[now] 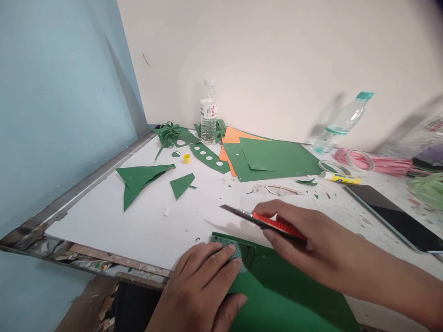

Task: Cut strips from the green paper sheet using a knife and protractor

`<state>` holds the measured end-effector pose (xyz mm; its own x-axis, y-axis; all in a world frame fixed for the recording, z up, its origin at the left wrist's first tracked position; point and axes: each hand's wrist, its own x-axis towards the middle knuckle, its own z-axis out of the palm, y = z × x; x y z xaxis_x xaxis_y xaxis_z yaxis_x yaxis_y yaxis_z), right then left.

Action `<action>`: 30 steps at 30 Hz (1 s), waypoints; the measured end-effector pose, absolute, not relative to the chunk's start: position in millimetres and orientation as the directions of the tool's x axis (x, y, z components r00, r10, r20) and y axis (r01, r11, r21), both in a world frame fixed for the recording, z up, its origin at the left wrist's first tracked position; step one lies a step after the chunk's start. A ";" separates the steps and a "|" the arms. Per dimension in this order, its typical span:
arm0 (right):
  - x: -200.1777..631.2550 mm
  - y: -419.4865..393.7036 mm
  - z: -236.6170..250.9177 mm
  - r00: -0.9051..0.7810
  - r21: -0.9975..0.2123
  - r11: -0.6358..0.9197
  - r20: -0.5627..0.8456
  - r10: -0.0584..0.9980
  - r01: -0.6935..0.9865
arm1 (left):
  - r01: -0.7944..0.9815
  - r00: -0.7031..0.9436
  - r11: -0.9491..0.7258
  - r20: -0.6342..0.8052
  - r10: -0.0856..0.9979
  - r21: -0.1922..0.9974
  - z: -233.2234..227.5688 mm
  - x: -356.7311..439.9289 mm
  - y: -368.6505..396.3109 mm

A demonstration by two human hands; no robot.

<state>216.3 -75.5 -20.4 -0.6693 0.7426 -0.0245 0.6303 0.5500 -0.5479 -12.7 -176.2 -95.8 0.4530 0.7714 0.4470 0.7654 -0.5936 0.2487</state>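
Note:
In my right hand (321, 240) is a red and black utility knife (280, 224), its blade extended and pointing left. The blade is raised above the table, apart from the paper below. Close to the front edge lies a dark green paper sheet (280, 297). My left hand (199, 288) rests flat on its upper left corner, pressing down a clear ruler-like plate (239, 253) with markings; the fingers cover much of the plate, so its full shape is hidden. A shadow from my right arm falls across the green sheet.
Cut green pieces (140, 180) lie left on the white table (104, 230). Behind stand a labelled water bottle (208, 115) and a tilted bottle (342, 122). Green sheets (277, 157) overlap orange paper (230, 136). To the right are a glue stick (341, 178), phone (394, 216) and pink strips (384, 163).

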 end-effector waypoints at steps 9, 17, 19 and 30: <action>198.2 -77.8 -4.1 -0.767 -0.516 0.636 -0.068 0.638 0.574 | 0.772 0.375 -0.575 0.536 0.756 0.270 -94.1 -13.2 -174.5; 193.9 -74.1 -10.5 -0.788 -0.450 0.671 -0.133 0.602 0.589 | 0.777 0.368 -0.572 0.548 0.751 0.261 -94.5 -13.4 -176.0; 194.7 -73.4 -12.5 -0.785 -0.435 0.677 -0.127 0.606 0.593 | 0.780 0.363 -0.567 0.547 0.754 0.265 -94.3 -13.4 -176.1; 196.6 -74.3 -14.1 -0.788 -0.404 0.693 -0.132 0.602 0.597 | 0.783 0.353 -0.559 0.545 0.760 0.272 -94.4 -12.8 -176.7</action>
<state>196.6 -74.3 -14.1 -0.7875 0.6019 -0.1323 0.5973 0.6926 -0.4045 -12.8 -176.7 -94.4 0.3534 0.7605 0.5448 0.7832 -0.5590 0.2722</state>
